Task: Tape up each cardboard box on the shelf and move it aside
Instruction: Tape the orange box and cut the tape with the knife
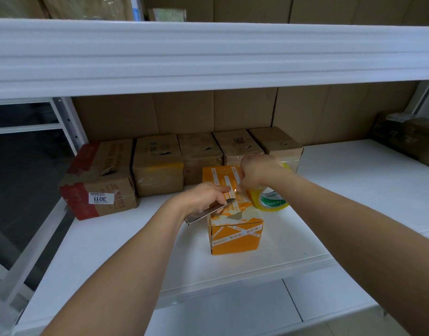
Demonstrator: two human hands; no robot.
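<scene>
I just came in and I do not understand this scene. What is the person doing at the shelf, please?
A person is taping up an orange box at the front of the white shelf. The right hand pinches a strip of clear tape above the box, with the yellow tape roll beside it. The left hand holds a metal cutter blade at the tape, seemingly to cut it. Five brown cardboard boxes stand in a row behind.

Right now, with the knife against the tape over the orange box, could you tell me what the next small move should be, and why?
Probably draw the knife in the left hand across the tape stretched over the orange box. The right hand pinches that strip taut, and the tape roll is not yet cut free, so cutting should release it.
</scene>
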